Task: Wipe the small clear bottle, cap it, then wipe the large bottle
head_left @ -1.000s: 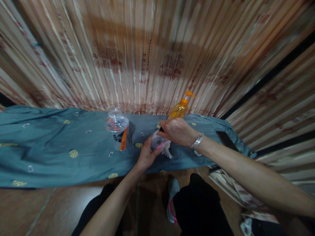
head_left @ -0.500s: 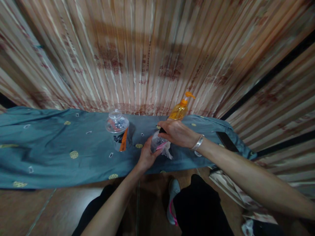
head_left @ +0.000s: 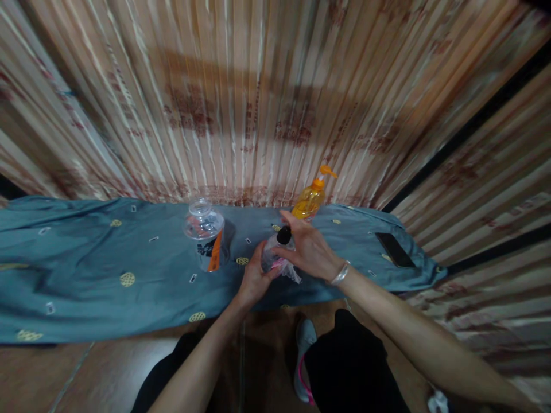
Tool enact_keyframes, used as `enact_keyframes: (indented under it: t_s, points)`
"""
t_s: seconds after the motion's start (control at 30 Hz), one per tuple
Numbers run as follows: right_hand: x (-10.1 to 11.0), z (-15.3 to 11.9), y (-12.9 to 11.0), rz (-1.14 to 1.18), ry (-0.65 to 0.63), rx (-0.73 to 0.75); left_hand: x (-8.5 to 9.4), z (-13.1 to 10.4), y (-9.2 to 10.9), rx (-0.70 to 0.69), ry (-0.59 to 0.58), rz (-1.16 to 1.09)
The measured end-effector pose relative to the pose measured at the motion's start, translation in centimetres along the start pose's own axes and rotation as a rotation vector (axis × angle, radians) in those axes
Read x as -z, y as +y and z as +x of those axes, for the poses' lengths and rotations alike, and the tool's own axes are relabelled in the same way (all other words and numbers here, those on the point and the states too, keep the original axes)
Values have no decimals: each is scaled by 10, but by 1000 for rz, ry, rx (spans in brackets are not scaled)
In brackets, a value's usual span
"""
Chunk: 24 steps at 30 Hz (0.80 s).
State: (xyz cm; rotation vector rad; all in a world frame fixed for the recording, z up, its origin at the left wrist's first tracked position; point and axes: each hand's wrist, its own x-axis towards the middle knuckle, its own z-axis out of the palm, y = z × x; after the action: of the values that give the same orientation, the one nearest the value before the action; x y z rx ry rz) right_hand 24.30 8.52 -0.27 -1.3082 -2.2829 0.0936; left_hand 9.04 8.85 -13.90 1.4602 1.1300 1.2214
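My left hand (head_left: 255, 277) is wrapped round the lower side of a small clear bottle (head_left: 270, 252) with a black cap (head_left: 283, 234). A pink band and a crumpled see-through wrap (head_left: 292, 274) hang at the bottle's front. My right hand (head_left: 310, 244) is at the bottle's right side, thumb and forefinger spread on either side of the cap. Its thumb lies just below the cap; the other fingers are partly hidden. Behind this hand stands a pump bottle (head_left: 308, 202) of yellow liquid with an orange pump head.
A large clear plastic jar (head_left: 209, 241) with an orange and black label stands left of my hands. At the right lies a dark phone (head_left: 395, 250). Everything rests on a blue-green cloth (head_left: 159, 298) over a narrow surface, with a patterned curtain (head_left: 241, 103) right behind it.
My right hand's fingers have loosened from the black cap, which now shows fully. My left hand keeps its hold on the bottle. The view has shifted slightly.
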Motion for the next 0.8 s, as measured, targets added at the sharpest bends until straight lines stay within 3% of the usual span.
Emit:
enact_keyframes:
  t_s: [0.1, 0.27, 0.5, 0.6, 0.8]
  points:
    - [-23, -21, 6, 162, 113, -124, 2, -1, 6, 12, -29, -17]
    - [-46, -33, 3, 326, 113, -289, 7, -3, 7, -11, -41, -26]
    - [-62, -21, -2, 295, 197, -305, 10, -6, -12, 11, -46, 69]
    - [-70, -18, -10, 272, 259, -327, 7, -8, -19, 22, 3, 52]
    - [-64, -14, -28, 263, 279, -320, 14, -13, -4, -8, 38, 24]
